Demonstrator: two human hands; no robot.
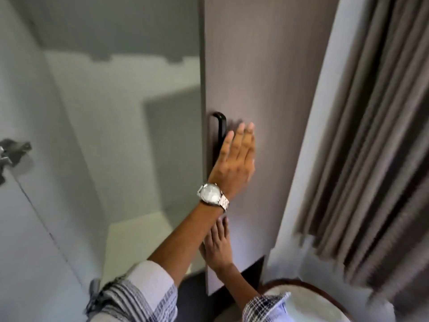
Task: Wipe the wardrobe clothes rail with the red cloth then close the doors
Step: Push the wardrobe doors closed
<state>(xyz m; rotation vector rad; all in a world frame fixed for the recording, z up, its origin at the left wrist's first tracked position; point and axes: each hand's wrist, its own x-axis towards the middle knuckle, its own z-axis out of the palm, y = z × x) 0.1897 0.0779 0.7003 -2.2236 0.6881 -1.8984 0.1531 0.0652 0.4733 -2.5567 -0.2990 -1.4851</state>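
The brown wardrobe door on the right stands partly open, with a black bar handle near its left edge. My left hand, a watch on its wrist, lies flat on the door just right of the handle, fingers stretched out. Lower down, my right hand also presses flat against the door, partly hidden under my left forearm. Neither hand holds anything. The white wardrobe interior shows to the left of the door. No red cloth and no clothes rail are in view.
The other door's white inner face fills the left side, with a metal hinge on it. A brown curtain hangs at the right. A chair with a dark wooden rim stands at the bottom right.
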